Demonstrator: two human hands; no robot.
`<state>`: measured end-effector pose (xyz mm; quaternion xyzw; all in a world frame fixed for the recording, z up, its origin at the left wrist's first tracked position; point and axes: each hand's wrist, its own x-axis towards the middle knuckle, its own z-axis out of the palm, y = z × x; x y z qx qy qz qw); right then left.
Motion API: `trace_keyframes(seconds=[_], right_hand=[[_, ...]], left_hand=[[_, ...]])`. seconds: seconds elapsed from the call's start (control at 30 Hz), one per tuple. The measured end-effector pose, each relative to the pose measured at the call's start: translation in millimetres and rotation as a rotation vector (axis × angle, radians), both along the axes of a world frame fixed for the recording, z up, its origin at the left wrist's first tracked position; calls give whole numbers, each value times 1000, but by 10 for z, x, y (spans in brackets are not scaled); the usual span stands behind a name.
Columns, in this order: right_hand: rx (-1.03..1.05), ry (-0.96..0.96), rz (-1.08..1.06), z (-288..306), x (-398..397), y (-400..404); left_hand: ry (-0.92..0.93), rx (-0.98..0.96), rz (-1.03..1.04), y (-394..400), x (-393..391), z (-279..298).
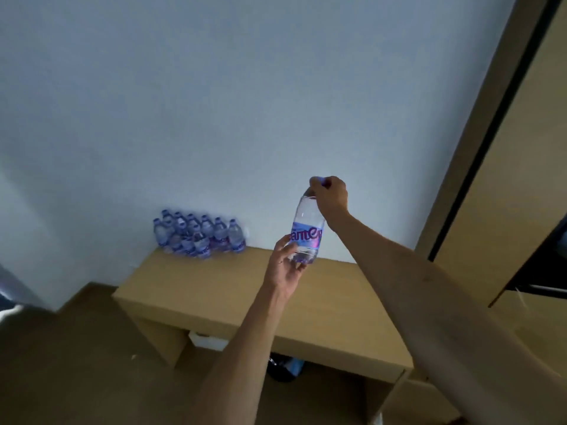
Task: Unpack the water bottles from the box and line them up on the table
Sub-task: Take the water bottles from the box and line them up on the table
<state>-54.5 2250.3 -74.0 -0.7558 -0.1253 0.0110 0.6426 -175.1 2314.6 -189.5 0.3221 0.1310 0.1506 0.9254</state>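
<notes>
Two hands hold a water bottle above a light wooden desk [214, 289] set against a pale wall [214, 102].

A cluster of bottles [198, 236] stands at the desk's far left corner by the wall. The held bottle [306, 231] hangs upright in the air over the desk's back edge: the right hand [331, 194] pinches its cap, and the left hand [285, 268] cups its base, fingers [283, 242] curled round it.
</notes>
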Motion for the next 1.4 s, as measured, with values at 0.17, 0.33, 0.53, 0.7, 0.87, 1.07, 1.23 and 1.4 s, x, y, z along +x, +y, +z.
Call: trace_keyframes(seconds=[0.17,0.33,0.53,0.7,0.87,1.07,1.23,1.4], right_hand=[[155,21,179,89,-448,849],[229,69,291,145,-701,1493],[-66,81,358,-2,-777,2222],[20,35,484,64,-685,2785],[124,56,679,111,-413,3300],[-81,34,671,57,-126,3833],[-272,-39,573,43,79,4057],[-229,-45,511,135,201,4239]], left_hand=[[188,-43,-5,689,-391,-106],[50,-81,80,1162,-734,22],[-64,30,149,1591,-952,10],[-1,-177,277,2086,-803,-54],[172,-55,283,2635,-492,-64],[48,-149,370,3054,-280,-186],[74,-149,346,3410,-174,-192],[99,-194,242,3808,-80,-52]])
